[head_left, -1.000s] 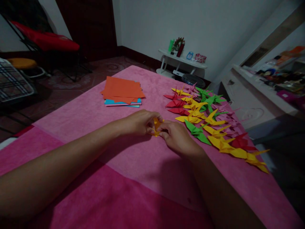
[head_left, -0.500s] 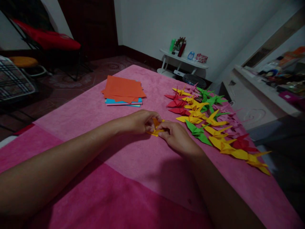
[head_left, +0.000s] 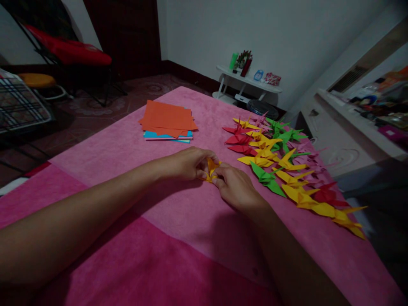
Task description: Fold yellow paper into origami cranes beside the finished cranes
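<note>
Yellow paper [head_left: 211, 169], a small half-folded piece, sat on the pink cloth [head_left: 178, 221] between my left hand [head_left: 188, 163] and right hand [head_left: 237, 189]. The fingertips of both were pinched together on its edges. I judged two risks: uneven pressure could tear or skew a crease, and the right wrist, near the green crane [head_left: 266, 178], could knock the finished row [head_left: 288, 163].

No text, label or number can be read anywhere in view
</note>
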Demonstrator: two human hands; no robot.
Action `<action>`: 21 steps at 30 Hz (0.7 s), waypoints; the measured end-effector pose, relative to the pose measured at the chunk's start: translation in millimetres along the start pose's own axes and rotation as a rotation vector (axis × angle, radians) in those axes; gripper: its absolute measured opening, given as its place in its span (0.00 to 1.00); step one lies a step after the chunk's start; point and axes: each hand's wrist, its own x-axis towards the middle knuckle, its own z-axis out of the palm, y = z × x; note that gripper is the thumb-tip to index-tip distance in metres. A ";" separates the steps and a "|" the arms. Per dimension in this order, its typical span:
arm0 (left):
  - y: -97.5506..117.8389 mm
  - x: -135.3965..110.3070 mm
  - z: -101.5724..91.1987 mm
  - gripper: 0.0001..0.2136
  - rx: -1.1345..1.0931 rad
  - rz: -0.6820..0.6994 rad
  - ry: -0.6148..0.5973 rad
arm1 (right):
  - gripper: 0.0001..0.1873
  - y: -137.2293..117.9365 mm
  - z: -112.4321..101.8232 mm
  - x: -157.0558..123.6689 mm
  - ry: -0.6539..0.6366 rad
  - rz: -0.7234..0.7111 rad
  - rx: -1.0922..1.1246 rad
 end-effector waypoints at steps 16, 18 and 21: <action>6.0 -17.4 -9.6 0.10 0.403 -0.078 0.055 | 0.11 -5.3 5.7 0.8 0.021 0.062 -0.154; 5.6 -21.7 -3.2 0.11 0.465 -0.096 0.128 | 0.11 -5.8 6.1 0.6 0.027 0.069 -0.158; 7.1 -27.9 13.1 0.12 0.498 -0.133 0.297 | 0.10 -6.8 6.7 0.7 0.030 0.076 -0.145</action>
